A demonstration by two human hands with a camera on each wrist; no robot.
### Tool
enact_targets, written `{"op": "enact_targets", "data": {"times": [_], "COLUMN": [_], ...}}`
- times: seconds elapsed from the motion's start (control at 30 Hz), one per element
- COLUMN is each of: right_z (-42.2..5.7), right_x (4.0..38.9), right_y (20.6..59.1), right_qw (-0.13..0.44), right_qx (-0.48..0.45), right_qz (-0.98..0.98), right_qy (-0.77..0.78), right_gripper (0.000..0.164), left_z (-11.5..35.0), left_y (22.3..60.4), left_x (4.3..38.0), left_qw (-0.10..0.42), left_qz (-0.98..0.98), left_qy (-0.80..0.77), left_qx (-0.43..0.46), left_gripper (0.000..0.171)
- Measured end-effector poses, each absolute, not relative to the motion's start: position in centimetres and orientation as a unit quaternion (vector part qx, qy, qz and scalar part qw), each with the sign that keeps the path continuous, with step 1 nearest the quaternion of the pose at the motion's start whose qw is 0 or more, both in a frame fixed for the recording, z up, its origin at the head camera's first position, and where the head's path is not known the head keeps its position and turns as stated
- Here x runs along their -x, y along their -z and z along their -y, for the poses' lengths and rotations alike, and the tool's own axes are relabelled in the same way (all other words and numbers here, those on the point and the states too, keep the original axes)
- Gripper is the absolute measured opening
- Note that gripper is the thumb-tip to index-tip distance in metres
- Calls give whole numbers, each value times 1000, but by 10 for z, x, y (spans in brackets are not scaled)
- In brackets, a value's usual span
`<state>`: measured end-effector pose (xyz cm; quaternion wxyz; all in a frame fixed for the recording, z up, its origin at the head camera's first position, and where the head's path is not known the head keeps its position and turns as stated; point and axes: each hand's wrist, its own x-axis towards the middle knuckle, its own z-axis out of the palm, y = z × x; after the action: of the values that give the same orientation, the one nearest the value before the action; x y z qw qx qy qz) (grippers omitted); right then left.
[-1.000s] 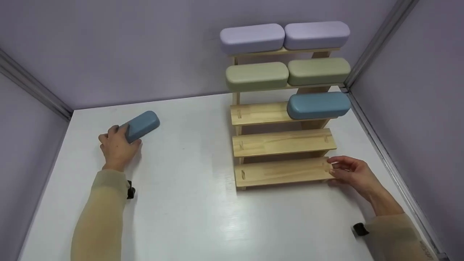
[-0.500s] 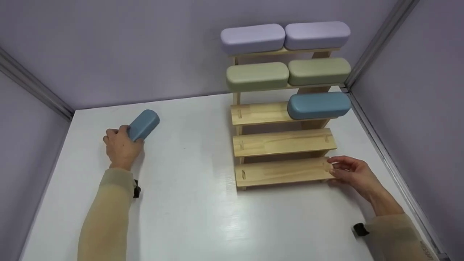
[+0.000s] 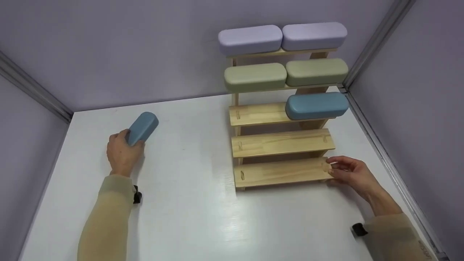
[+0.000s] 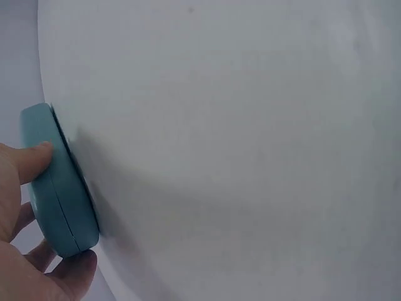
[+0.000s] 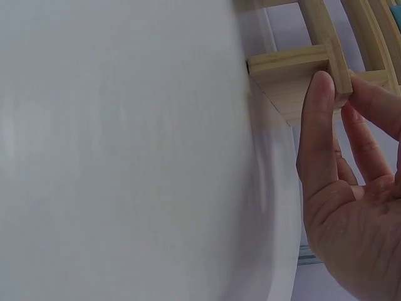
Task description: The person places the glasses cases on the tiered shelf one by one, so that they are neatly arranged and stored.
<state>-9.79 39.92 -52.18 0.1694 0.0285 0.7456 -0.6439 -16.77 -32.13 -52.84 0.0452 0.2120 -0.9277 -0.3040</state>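
At the left of the white table, my left hand [image 3: 125, 154] grips the near end of a blue glasses case [image 3: 143, 127]. In the left wrist view the thumb lies on one side of the case [image 4: 59, 194], whose seam shows, and other fingers curl round its end. My right hand [image 3: 353, 177] pinches the right end of the lowest step of a wooden tiered display rack [image 3: 282, 172]. The right wrist view shows thumb and forefinger on either side of that step's corner [image 5: 338, 69]. A second blue glasses case [image 3: 317, 106] sits on the right half of the middle step.
Two lavender cases [image 3: 250, 39] stand side by side on the top step, and two green cases [image 3: 255, 77] on the step below. Pale panels [image 3: 145, 47] wall the white table [image 3: 181, 214] at the back and both sides. Metal rails run along the corners.
My left hand has shifted a little to the right and turned the blue case so it points more away from me. My right hand stays on the rack's lowest step.
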Motion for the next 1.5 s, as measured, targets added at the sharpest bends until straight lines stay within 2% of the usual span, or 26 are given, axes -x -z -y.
{"op": "enact_targets", "data": {"times": [0.2,0.6,1.2,1.5], "right_z": [-398,-399,-399,-399], "right_x": [97,98,99,98], "right_y": [521,522,523,523], "right_qw": [174,173,170,170], "right_qx": [-38,-32,-27,-33], "right_qz": [-745,-733,-739,-730], "right_qy": [643,657,651,661], "right_gripper": [34,34,34,34], "left_z": [324,323,298,283], "left_y": [529,528,513,498], "left_x": [161,149,139,135], "left_qw": [60,83,109,138], "left_qz": [910,916,923,923], "left_qy": [352,349,352,354], "left_qx": [-213,-180,-112,-64], "left_gripper": [69,61,55,48]}}
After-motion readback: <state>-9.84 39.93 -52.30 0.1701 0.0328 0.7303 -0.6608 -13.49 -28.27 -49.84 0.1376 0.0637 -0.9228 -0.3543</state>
